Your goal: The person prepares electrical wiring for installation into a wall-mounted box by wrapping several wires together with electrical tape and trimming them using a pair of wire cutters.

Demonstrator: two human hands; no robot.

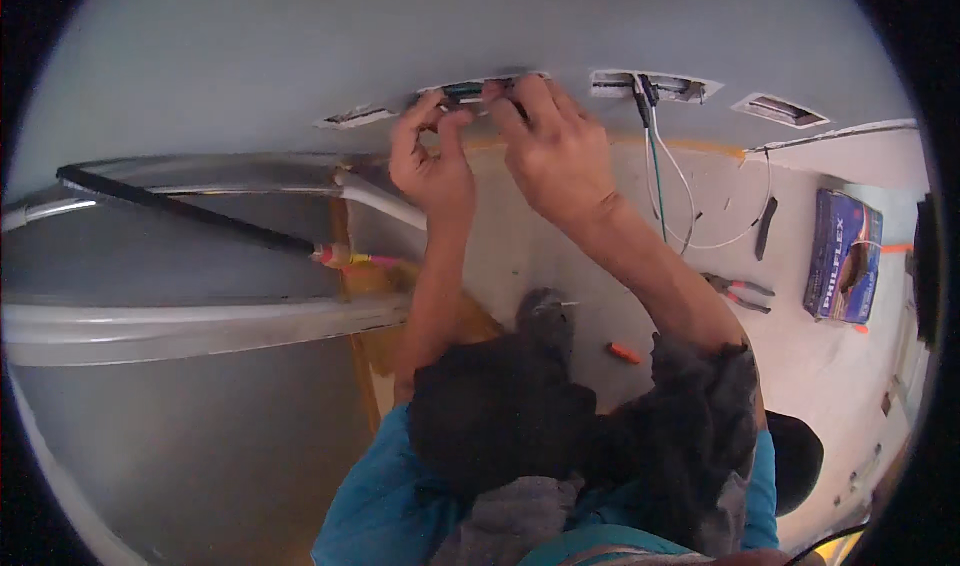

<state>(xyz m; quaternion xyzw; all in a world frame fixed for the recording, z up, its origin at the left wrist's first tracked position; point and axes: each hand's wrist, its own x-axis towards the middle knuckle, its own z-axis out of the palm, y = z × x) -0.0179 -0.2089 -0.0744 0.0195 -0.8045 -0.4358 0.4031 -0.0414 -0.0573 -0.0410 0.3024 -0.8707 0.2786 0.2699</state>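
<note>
Both my hands reach up to a rectangular wall box (pixel 465 93) set in the grey wall, where a bit of green shows inside. My left hand (pixel 432 161) is at its left end, fingers curled toward the thumb; whatever is between the tips is too small to make out. My right hand (pixel 560 156) is closed at the right end of the same box, its fingertips partly inside the opening. The fingers hide what they grip. To the right, white, black and green wires (pixel 655 156) hang out of another wall box (pixel 690 89).
More wall openings lie at far left (pixel 355 118) and far right (pixel 780 111). On the floor are red-handled pliers (pixel 740 293), an orange-handled tool (pixel 623 353), a black tool (pixel 767 228) and a blue cardboard box (pixel 845 256). White pipes (pixel 200 328) and a black bar (pixel 185 209) lie left.
</note>
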